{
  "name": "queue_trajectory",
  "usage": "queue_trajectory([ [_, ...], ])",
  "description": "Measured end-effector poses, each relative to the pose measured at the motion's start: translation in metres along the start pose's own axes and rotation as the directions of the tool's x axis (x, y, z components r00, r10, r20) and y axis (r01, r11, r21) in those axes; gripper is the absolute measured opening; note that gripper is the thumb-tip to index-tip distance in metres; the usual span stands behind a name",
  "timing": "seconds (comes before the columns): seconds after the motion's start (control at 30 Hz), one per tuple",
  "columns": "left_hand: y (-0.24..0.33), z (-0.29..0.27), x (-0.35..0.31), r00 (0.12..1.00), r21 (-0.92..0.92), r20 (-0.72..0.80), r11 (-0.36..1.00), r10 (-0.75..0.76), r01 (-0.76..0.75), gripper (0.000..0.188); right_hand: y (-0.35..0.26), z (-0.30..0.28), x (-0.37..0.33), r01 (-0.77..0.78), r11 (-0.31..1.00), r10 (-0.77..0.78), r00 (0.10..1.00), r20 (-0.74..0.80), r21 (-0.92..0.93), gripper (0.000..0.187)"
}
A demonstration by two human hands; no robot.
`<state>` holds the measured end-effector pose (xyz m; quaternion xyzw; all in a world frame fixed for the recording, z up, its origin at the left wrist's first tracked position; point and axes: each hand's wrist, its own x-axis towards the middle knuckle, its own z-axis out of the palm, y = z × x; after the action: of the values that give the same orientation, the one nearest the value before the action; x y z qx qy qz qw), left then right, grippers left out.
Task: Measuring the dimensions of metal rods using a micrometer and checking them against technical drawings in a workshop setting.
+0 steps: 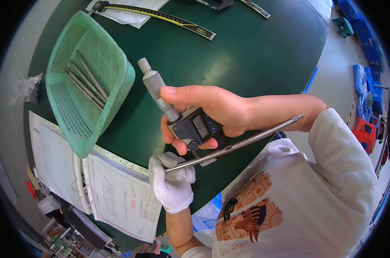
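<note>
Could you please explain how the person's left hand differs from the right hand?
The left hand wears a white glove; the right hand is bare. The left hand holds one end of a metal rod, while the right hand grips a micrometer. The left hand is lower in the picture than the right hand. Both are holding something.

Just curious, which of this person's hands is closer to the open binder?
Left. The gloved left hand, gripping the metal rod, overlaps the binder in this view; the bare right hand, holding the measuring tool, is farther off, up and right.
</note>
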<state>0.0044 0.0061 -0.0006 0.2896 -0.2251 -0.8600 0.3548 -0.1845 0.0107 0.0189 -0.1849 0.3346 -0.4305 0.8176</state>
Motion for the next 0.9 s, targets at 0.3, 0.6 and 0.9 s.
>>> queue_trajectory([
  [0.3,-0.003,0.006,-0.003,0.999,0.034,0.041,0.999,0.028,-0.03,0.03,0.001,0.0,0.001,-0.021,0.99,0.017,0.999,0.031,0.14,0.065],
  [0.6,-0.006,0.01,-0.003,0.999,0.084,0.029,0.996,0.027,-0.029,0.03,-0.002,0.003,-0.003,-0.031,0.996,0.03,0.999,0.014,0.08,0.062],
  [0.9,-0.007,0.007,-0.004,0.999,0.073,0.043,0.997,0.031,-0.034,0.03,-0.003,0.001,-0.001,-0.021,0.996,0.017,0.998,0.053,0.084,0.061],
])
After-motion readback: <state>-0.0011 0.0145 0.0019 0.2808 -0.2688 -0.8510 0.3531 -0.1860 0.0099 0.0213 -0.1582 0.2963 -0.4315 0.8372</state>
